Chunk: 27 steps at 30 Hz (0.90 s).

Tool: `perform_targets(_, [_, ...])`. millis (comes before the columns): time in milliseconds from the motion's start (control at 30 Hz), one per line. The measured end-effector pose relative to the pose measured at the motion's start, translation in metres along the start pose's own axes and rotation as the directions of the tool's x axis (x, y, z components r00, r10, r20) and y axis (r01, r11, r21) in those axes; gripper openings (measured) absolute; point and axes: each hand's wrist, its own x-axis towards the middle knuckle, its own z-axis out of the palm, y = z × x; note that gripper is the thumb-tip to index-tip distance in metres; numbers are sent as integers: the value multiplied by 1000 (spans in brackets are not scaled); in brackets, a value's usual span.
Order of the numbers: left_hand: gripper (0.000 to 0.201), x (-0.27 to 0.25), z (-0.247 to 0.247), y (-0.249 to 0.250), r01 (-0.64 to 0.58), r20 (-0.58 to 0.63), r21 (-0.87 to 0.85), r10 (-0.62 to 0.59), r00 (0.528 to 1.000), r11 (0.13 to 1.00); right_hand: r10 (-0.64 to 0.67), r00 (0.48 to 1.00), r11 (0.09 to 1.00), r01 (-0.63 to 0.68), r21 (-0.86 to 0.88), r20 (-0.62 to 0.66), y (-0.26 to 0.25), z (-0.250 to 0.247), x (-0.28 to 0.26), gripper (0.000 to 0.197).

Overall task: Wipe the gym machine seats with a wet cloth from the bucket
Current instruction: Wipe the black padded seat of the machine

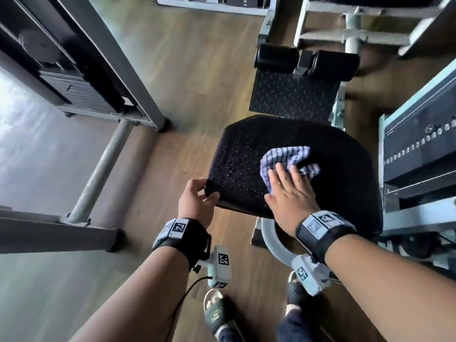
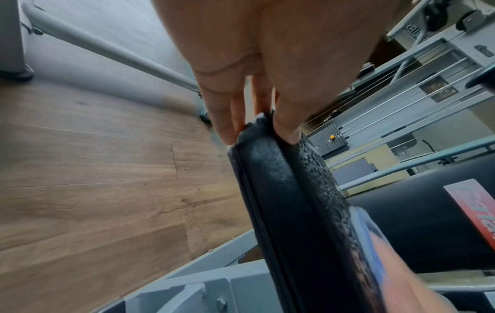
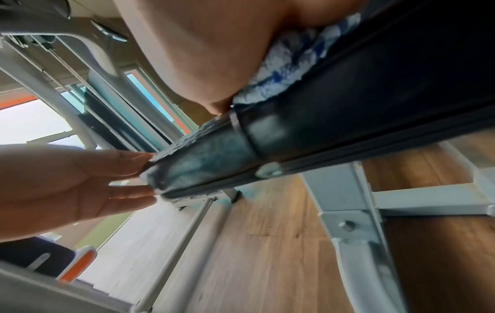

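One black seat (image 1: 296, 169) filled the middle of the head view, and one blue-checked cloth (image 1: 288, 161) lay bunched on its top, a little toward 3 o'clock of centre. The right hand (image 1: 288, 193) lay flat on the cloth's near part with its fingers straight and spread, pressing rather than gripping, which I judge suited wiping: a flat palm keeps the wet cloth against the padding. The left hand (image 1: 197, 197) pinched the seat's corner at 8 o'clock, thumb on top and fingers (image 2: 227, 118) against the edge and underside, probably to steady the pad or the person while the other hand pushed. Many water beads dotted the seat's half toward 9 o'clock, while the half toward 3 o'clock looked dark and plain, so the wiping seemed under way. No bucket showed in any view. Two padded rollers (image 1: 306, 61) sat at 12 o'clock above one patterned foot plate (image 1: 293, 97). Two sandalled feet stood on the wooden floor (image 1: 192, 77) at 6 o'clock.
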Motion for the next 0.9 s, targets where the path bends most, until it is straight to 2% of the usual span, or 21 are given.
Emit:
perform_targets(133, [28,4,-3,-5,-22,0,-43,22,1000,999,-82,992,996,80,23,92,-52,-3,30,66])
perform_targets(267, [29,5,-3,-5,-35,18,-67,36,999,997,-124,977,989,109,97,175,-36,-10,34,57])
perform_targets(433, [32,3,-4,-3,-42,16,-100,44,999,994,-117,993,993,116,27,12,-13,-35,49,51])
perform_targets(567, [34,3,-5,-7,-52,32,-133,57,998,990,-156,984,986,160,-39,86,-31,-15,58,58])
perform_targets(700, [32,4,-9,-8,-82,65,-107,89,994,991,-142,989,990,143,-9,42,-26,0,49,57])
perform_targets(767, [31,5,-11,-8,-91,75,-114,100,992,989,-83,996,997,83,1,25,-5,1,41,55])
perform_targets(900, [32,6,-14,-11,-91,101,-163,108,989,983,130,991,990,-130,51,3,35,1,26,56])
